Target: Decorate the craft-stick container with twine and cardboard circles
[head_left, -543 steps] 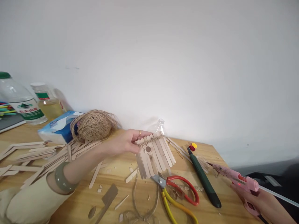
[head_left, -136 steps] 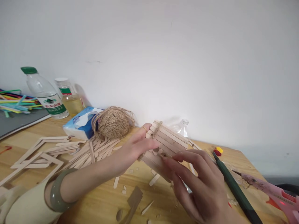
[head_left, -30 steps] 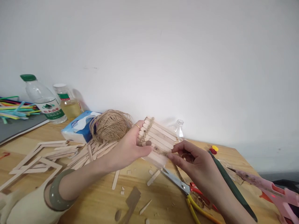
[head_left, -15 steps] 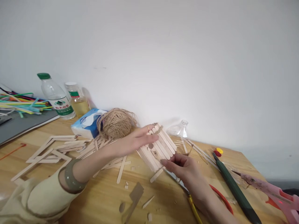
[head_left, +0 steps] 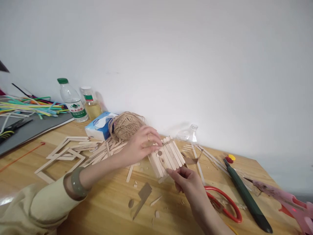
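Note:
A small structure of pale craft sticks (head_left: 171,155) is raised above the table, tilted, its sticks side by side. A small brown disc and a strip of twine are on it. My right hand (head_left: 189,182) pinches its lower edge between thumb and fingers. At the upper left edge, my left hand (head_left: 143,143) has its fingers bent and the thumb close to them, closed on that edge. The left fingertips are partly hidden against the sticks.
A twine ball (head_left: 127,125), tissue pack (head_left: 100,127) and loose craft sticks (head_left: 97,151) lie left. Two bottles stand behind, including a water bottle (head_left: 74,104). On the right are red-handled scissors (head_left: 234,209), a dark green tool (head_left: 246,195) and a pink glue gun (head_left: 281,195).
My left hand has drawn back from across the sticks to their upper left edge, fingers now bent. My right hand keeps its pinch. The view has shifted left, showing pliers and the scissors' red handle more fully.

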`<state>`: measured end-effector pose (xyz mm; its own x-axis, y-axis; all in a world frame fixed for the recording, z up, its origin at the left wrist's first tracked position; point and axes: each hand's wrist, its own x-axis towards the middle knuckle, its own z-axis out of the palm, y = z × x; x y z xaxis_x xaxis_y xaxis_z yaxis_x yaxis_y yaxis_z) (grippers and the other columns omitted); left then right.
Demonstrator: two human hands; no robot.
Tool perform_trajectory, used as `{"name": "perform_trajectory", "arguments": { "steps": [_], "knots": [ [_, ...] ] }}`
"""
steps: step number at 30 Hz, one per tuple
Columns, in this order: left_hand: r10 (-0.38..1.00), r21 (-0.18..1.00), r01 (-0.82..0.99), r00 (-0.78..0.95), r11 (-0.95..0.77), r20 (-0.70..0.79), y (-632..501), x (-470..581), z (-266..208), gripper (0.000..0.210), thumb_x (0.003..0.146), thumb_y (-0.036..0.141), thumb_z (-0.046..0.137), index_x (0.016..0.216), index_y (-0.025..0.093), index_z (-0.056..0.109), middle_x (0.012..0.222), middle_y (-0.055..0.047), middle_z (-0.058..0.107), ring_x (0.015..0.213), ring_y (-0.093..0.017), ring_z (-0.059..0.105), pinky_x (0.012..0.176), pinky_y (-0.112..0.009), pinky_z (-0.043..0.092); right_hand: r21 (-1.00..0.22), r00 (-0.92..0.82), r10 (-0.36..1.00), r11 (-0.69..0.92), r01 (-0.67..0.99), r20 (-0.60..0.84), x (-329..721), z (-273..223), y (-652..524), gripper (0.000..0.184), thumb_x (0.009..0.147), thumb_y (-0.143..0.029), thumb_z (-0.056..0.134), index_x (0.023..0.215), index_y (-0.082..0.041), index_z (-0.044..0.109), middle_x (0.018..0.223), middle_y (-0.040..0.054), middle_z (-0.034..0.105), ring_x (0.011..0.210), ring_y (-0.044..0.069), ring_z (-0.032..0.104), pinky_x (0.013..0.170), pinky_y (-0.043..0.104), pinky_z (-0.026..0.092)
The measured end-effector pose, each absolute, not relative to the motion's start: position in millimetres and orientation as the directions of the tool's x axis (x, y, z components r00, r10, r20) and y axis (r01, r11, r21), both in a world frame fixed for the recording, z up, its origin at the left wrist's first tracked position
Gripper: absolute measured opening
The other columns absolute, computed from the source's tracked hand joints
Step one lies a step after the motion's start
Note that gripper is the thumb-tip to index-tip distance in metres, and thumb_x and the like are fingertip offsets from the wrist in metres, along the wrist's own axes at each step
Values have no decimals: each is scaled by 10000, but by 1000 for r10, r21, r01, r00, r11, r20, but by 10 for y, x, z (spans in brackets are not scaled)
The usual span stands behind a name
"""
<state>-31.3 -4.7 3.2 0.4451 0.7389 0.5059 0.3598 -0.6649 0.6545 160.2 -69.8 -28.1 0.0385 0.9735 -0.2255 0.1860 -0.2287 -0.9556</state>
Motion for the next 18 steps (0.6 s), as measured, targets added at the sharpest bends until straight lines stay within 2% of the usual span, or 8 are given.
{"name": "perform_trajectory", "arguments": {
  "steps": [2,4,11,14,16,18],
  "knots": [
    [622,491,387,562,-781,546,-104,-298,40,115,823,232,590,795,197,695,985,-75,577,1123,-238,405,1007,-404,324,-958,36,975,-224,182,-221,1602,-297,-698,408,634,-520,691,503,-187,496,385,-66,419,397,77,338,437,234,245],
    [573,397,415,649,-818,500,-130,-271,66,113,819,215,593,800,194,703,1026,-88,551,1152,-256,349,1006,-417,327,-957,43,974,-227,180,-223,1600,-310,-695,392,637,-512,692,516,-183,515,382,-67,425,389,78,344,430,231,250],
    [562,242,508,764,-827,317,-126,-141,242,136,835,225,565,762,186,673,1080,-89,497,1153,-277,317,995,-435,327,-954,73,972,-232,190,-222,1607,-315,-690,367,643,-498,692,530,-188,532,370,-65,435,369,84,357,418,234,266],
    [565,248,509,771,-824,296,-134,-102,302,167,854,184,512,734,169,627,1018,-89,515,1105,-268,353,961,-434,339,-955,76,974,-225,192,-214,1610,-319,-693,378,641,-513,687,523,-191,527,376,-61,439,370,89,369,419,237,279],
    [623,334,528,699,-781,352,-117,-103,323,165,872,174,460,760,173,582,968,-81,527,1068,-255,373,935,-426,350,-956,76,975,-221,190,-210,1608,-324,-698,382,645,-516,678,519,-191,522,376,-59,442,372,88,372,424,236,287],
    [723,471,549,523,-691,451,-73,-130,324,157,893,193,405,797,185,529,925,-66,524,1025,-237,393,910,-412,358,-958,78,975,-218,188,-206,1604,-329,-704,374,653,-505,669,519,-191,517,371,-61,441,373,86,368,429,234,291]
  ]
}}
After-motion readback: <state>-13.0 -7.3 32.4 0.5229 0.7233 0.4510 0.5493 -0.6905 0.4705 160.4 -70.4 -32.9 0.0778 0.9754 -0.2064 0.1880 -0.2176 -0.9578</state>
